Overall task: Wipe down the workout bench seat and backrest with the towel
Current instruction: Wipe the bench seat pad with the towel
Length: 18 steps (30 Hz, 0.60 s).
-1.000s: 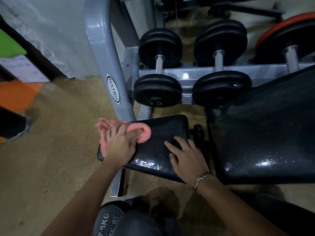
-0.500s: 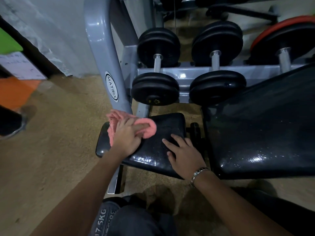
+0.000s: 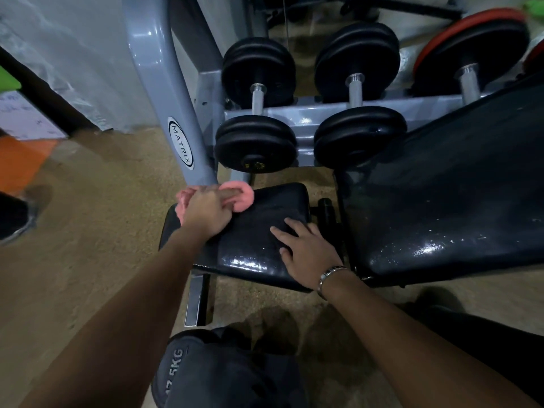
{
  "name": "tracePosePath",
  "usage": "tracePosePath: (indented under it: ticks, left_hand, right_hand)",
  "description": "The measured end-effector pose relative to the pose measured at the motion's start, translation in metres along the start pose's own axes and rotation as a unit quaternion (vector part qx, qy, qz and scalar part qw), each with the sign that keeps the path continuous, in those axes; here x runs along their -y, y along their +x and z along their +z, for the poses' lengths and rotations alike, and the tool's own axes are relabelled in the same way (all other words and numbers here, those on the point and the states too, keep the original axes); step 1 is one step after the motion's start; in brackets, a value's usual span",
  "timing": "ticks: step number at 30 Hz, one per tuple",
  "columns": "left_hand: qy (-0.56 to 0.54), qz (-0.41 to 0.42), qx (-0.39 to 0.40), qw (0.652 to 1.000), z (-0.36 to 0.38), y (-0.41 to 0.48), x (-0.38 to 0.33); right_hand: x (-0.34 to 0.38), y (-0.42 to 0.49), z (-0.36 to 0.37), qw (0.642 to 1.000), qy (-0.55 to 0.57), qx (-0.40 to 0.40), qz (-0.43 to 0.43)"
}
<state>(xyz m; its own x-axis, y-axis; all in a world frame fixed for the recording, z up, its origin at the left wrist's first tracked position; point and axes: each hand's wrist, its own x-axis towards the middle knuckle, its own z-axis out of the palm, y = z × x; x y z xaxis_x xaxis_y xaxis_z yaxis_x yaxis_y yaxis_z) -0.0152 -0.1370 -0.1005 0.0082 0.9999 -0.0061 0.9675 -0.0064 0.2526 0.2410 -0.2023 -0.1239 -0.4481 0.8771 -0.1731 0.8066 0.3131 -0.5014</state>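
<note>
The black bench seat (image 3: 259, 240) lies in the middle of the view, its near edge shiny. The larger black backrest (image 3: 447, 201) rises to its right. My left hand (image 3: 206, 212) presses a bunched pink towel (image 3: 243, 197) onto the seat's far left corner, fingers closed over it. My right hand (image 3: 309, 254), with a metal watch at the wrist, rests flat with fingers spread on the seat's near right part.
A grey dumbbell rack (image 3: 164, 92) stands just behind the seat, holding black dumbbells (image 3: 256, 142) and an orange-rimmed one (image 3: 471, 45). A dumbbell marked in KG (image 3: 206, 375) lies on the brown floor near me. A shoe (image 3: 14, 219) shows at far left.
My left hand has slid the towel across the seat's far left part, from the left edge toward the far corner. The right hand has stayed put.
</note>
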Motion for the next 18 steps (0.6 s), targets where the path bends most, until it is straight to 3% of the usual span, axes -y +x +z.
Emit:
tracePosePath:
  ticks: [2,6,11,15,16,18]
  left_hand:
    - [0.004,0.019,0.000,1.000,0.009,-0.009,-0.010]
    - [0.028,0.136,-0.029,0.990,0.008,-0.052,0.017]
    - [0.089,0.011,-0.061,0.994,0.010,-0.057,-0.018]
    - [0.110,0.168,-0.065,0.978,0.009,-0.106,0.007]
    - [0.118,0.156,-0.063,0.979,0.006,-0.100,0.011]
    - [0.106,0.039,-0.074,0.991,0.007,-0.084,-0.003]
  right_hand:
    - [0.001,-0.003,0.001,1.000,-0.002,0.004,0.000]
    - [-0.004,0.000,-0.002,1.000,-0.003,0.002,-0.004]
    - [-0.004,0.000,0.002,1.000,-0.008,0.022,0.000]
    - [-0.006,0.003,-0.003,0.999,-0.009,0.034,-0.009]
    - [-0.007,0.004,-0.004,0.999,-0.009,0.035,-0.010]
    - [-0.006,0.005,-0.005,0.999,-0.011,0.039,-0.013]
